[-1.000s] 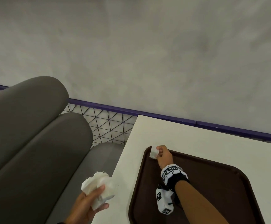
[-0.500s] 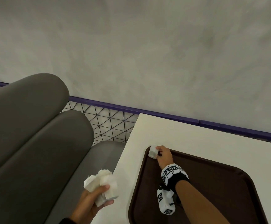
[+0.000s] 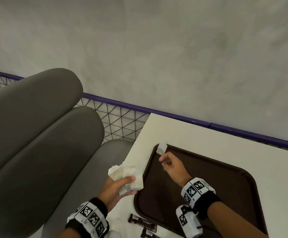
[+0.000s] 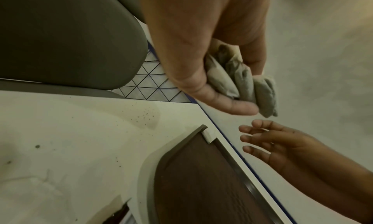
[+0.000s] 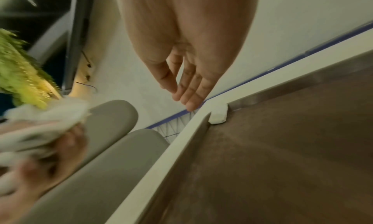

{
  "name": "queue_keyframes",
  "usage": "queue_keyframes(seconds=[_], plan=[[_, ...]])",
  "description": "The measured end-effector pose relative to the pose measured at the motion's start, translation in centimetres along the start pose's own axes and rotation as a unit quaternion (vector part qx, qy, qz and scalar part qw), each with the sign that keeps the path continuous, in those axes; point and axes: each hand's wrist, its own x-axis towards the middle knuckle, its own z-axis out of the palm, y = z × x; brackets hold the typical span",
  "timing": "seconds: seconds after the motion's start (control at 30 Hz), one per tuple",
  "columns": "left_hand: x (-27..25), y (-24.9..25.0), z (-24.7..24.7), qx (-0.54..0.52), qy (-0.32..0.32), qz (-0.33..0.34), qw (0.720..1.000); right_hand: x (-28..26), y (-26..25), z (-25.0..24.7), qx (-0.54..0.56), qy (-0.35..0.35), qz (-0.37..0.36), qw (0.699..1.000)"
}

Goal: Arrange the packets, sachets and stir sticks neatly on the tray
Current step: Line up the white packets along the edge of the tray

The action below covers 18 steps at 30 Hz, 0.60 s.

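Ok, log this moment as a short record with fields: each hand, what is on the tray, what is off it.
left hand: grips a bunch of white sachets, held over the table edge
right hand: fingers relaxed, holds nothing, just short of the placed sachet
tray: brown, on the white table
placed sachet: one white sachet in the tray's far left corner
dark packets: on the table beside the tray's near left edge

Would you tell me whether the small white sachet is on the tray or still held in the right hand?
On the tray: the sachet lies in its far corner, with the right hand open and apart from it.
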Motion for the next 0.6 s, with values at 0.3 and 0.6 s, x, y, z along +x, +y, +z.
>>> queue_keyframes(seconds=[0.3, 0.6], plan=[[-1.6, -0.4, 1.3, 0.023, 0.004, -0.008, 1.000, -5.2, -3.6, 2.8, 0.184, -0.127, 0.032, 0.974], [-1.8, -0.1, 1.6, -0.033, -0.007, -0.022, 0.999, -6.1, -3.6, 3.0, 0.199, -0.060, 0.016, 0.978]])
